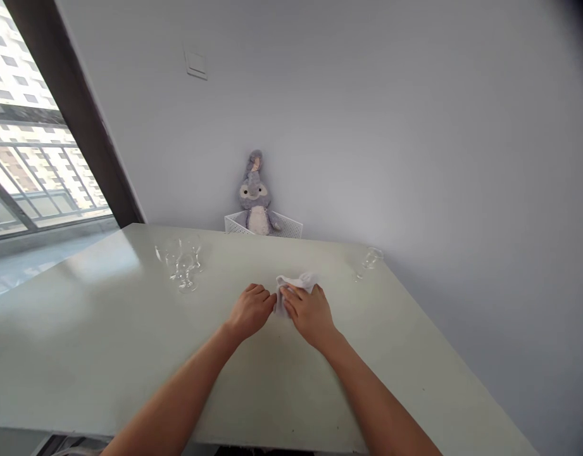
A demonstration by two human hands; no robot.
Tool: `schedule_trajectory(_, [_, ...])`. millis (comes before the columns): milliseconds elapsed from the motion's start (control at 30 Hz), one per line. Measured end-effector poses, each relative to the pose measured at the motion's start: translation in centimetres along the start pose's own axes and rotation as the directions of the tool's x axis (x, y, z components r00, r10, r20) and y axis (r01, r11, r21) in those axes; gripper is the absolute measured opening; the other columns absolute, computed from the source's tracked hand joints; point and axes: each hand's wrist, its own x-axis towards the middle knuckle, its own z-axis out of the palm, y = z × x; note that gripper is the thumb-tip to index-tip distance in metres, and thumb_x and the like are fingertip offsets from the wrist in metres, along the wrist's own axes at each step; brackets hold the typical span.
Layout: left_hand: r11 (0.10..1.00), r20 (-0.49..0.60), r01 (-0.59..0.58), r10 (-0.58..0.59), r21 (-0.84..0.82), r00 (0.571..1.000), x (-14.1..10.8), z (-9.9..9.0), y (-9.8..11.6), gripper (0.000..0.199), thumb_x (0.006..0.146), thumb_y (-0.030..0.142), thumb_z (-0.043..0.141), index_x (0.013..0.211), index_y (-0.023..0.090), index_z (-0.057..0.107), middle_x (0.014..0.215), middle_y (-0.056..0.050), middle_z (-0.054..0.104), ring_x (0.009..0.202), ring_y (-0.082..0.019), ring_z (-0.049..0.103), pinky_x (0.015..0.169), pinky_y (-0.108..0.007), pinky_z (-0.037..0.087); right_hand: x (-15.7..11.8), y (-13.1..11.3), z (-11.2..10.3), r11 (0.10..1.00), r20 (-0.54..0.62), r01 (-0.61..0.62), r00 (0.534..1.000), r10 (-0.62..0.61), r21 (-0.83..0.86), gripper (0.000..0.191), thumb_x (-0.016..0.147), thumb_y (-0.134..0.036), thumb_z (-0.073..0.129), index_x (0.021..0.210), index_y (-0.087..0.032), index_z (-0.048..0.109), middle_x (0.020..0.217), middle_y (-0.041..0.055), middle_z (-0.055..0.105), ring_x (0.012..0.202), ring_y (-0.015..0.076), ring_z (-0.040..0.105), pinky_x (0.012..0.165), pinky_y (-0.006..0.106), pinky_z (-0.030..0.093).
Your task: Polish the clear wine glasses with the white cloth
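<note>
A white cloth (295, 282) lies bunched on the pale table (253, 392) in front of me. My right hand (310, 311) is closed on the cloth, its fingers pressed over the near side. At the cloth's left edge, my left hand (254, 309) has its fingers curled, with the fingertips touching the fabric; part of the edge is pinched there. Several clear stemmed glasses (185, 269) stand together at the left of the table. One more clear glass (371, 258) is near the back right corner, and it seems to lie on its side.
Behind the table's far edge, a grey plush rabbit (254, 193) sits in a white perforated basket (291, 227) against the wall. A window with a dark frame (77, 101) is on the left. A wall switch (196, 64) is above.
</note>
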Motion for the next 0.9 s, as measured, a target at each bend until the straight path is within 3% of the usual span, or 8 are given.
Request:
schedule_trajectory(100, [0.999,-0.059,-0.028,0.026,-0.018,0.998,-0.1,0.3,0.7,0.024,0.087,0.025,0.036,0.085,0.018,0.059,0.065,-0.005,0.055,0.069,-0.016,0.050,0.068,-0.031,0.034,0.6,1.7,-0.7,0.898,-0.006,-0.212,0.973,0.233,0.384,0.033,0.082,-0.040,0.044,0.103,-0.022,0.063,0.108,0.0065,0.061,0.099,0.0228,0.052,0.085,0.038,0.038])
schedule_trajectory(233, [0.985,-0.103,0.117,-0.131,-0.130,0.986,-0.1,1.1,1.6,0.026,0.087,0.034,0.038,0.091,0.019,0.060,0.065,-0.005,0.058,0.066,-0.016,0.051,0.064,-0.029,0.034,1.0,3.0,0.0,0.253,0.197,-0.387,0.811,0.552,0.887,0.039,0.076,-0.051,0.049,0.094,-0.019,0.064,0.090,0.0051,0.065,0.082,0.0207,0.058,0.067,0.032,0.046])
schedule_trajectory(300, [0.951,-0.112,0.218,-0.246,-0.219,0.963,0.0,1.4,2.3,0.026,0.088,0.034,0.037,0.088,0.019,0.060,0.064,-0.005,0.058,0.063,-0.016,0.050,0.060,-0.027,0.033,1.1,2.4,1.1,-0.041,0.248,-0.283,0.751,0.612,0.958,0.040,0.074,-0.053,0.051,0.093,-0.020,0.063,0.090,0.0047,0.065,0.080,0.0204,0.059,0.064,0.032,0.047])
schedule_trajectory(367, [0.906,-0.118,0.298,-0.345,-0.299,0.931,0.2,1.6,3.0,0.025,0.088,0.033,0.037,0.086,0.019,0.058,0.065,-0.004,0.058,0.062,-0.015,0.050,0.058,-0.026,0.032,1.0,1.0,2.3,-0.191,0.247,-0.162,0.753,0.610,0.968,0.043,0.075,-0.056,0.049,0.096,-0.021,0.061,0.095,0.0050,0.064,0.084,0.0206,0.059,0.066,0.033,0.048])
schedule_trajectory(467, [0.842,-0.100,0.396,-0.459,-0.366,0.883,0.2,1.7,3.8,0.024,0.088,0.032,0.035,0.084,0.019,0.054,0.062,-0.002,0.055,0.058,-0.015,0.048,0.053,-0.024,0.029,0.6,-1.5,3.7,-0.175,0.204,-0.130,0.827,0.524,0.976,0.046,0.079,-0.057,0.041,0.102,-0.021,0.058,0.101,0.0057,0.062,0.093,0.0198,0.057,0.077,0.035,0.046])
schedule_trajectory(600, [0.826,-0.032,0.437,-0.478,-0.355,0.878,0.2,1.8,4.3,0.022,0.088,0.025,0.031,0.075,0.018,0.048,0.061,-0.001,0.052,0.052,-0.013,0.043,0.049,-0.024,0.025,-0.2,-3.3,4.5,0.084,0.095,-0.153,0.876,0.474,0.985,0.035,0.079,-0.044,0.051,0.106,-0.022,0.055,0.108,0.0038,0.058,0.101,0.0163,0.051,0.090,0.031,0.037])
schedule_trajectory(800, [0.919,-0.069,0.282,-0.311,-0.276,0.948,0.3,0.9,4.7,0.022,0.086,0.018,0.033,0.079,0.018,0.054,0.077,-0.005,0.057,0.072,-0.017,0.050,0.066,-0.029,0.033,-0.4,-1.7,4.8,0.221,0.073,-0.245,0.809,0.583,0.944,0.030,0.075,-0.039,0.057,0.095,-0.016,0.055,0.086,0.0032,0.061,0.081,0.0161,0.054,0.077,0.030,0.041])
schedule_trajectory(900, [0.864,-0.105,0.288,-0.359,-0.413,0.927,0.5,0.8,4.2,0.021,0.086,0.024,0.037,0.081,0.019,0.057,0.084,-0.006,0.056,0.080,-0.018,0.050,0.073,-0.033,0.036,-0.3,-0.8,4.4,0.238,0.077,-0.289,0.770,0.634,0.927,0.028,0.075,-0.041,0.055,0.089,-0.016,0.054,0.075,0.0008,0.057,0.068,0.0141,0.052,0.065,0.027,0.042])
